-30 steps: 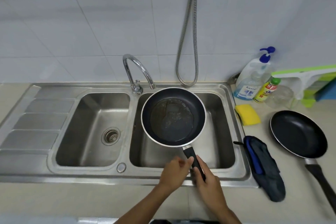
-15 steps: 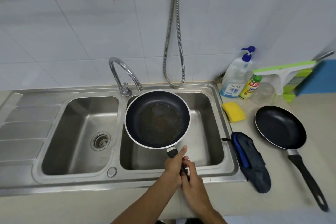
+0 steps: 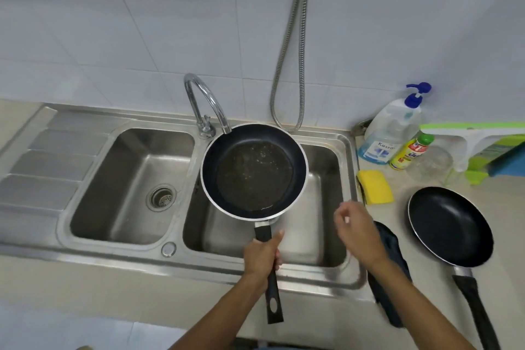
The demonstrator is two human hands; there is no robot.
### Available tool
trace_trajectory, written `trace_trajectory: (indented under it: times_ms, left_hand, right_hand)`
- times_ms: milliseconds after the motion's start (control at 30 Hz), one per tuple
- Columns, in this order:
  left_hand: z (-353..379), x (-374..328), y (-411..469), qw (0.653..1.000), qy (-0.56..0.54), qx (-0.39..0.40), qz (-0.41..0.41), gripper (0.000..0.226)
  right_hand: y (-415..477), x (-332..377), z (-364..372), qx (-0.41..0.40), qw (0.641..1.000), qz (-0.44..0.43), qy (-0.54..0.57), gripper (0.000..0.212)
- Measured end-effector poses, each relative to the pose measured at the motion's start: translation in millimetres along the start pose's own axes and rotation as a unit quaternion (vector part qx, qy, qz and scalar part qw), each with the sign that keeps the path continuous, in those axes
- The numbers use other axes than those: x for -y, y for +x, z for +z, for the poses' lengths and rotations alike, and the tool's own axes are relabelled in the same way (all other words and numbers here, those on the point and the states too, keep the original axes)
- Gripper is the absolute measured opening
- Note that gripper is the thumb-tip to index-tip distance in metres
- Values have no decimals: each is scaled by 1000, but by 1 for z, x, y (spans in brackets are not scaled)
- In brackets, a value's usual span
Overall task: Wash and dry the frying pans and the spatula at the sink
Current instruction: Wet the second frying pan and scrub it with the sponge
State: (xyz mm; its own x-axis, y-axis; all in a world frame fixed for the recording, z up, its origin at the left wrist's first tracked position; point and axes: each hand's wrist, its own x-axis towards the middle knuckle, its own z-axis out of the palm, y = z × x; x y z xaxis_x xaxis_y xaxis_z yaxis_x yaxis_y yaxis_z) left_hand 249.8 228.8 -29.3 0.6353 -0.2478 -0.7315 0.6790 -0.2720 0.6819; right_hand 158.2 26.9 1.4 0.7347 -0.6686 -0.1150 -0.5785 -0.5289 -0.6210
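Observation:
A black frying pan (image 3: 254, 170) with a greasy, wet bottom hovers over the right basin of the steel sink (image 3: 348, 150), just under the tap (image 3: 206, 102). My left hand (image 3: 262, 257) grips its black handle. My right hand (image 3: 356, 231) is off the handle, to the right over the basin's edge, fingers loosely apart and holding nothing. A second black frying pan (image 3: 449, 226) lies on the counter at the right, handle pointing toward me. No spatula is visible.
A yellow sponge (image 3: 375, 190) lies by the sink's right rim. Behind it stand a soap pump bottle (image 3: 393, 128), a small yellow bottle (image 3: 410, 150) and a green-white squeegee (image 3: 477, 136). A dark blue cloth (image 3: 393, 287) lies partly under my right arm. A shower hose (image 3: 287, 65) hangs on the wall.
My right hand has let go of the pan handle and moved right. The left hand alone now holds the pan, still over the right basin.

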Motion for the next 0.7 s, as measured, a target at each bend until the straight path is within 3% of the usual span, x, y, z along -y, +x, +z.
trace_trajectory:
  times_ms: [33,67,167,300,433,700]
  left_hand:
    - [-2,1,0,1000,1,-7,2,42]
    - [-3,2,0,1000,7,-15,4,42]
    - [-11,8,-1,998,57,-38,13,46]
    - [-23,9,-2,995,89,-32,30,43]
    - [-32,2,2,995,95,-26,36,38]
    - [-37,2,9,994,104,25,30,34]
  right_hand:
    - [26,-15,-8,-37,999,7,-34,3]
    - [51,-29,-14,-50,995,26,-77,12]
    - [98,-68,-15,-7,974,80,-212,36]
    - [118,-82,-11,-14,941,86,-327,42]
    - [130,-73,-21,-17,937,115,-330,46]
    - [107,-67,-36,-28,980,107,-166,38]
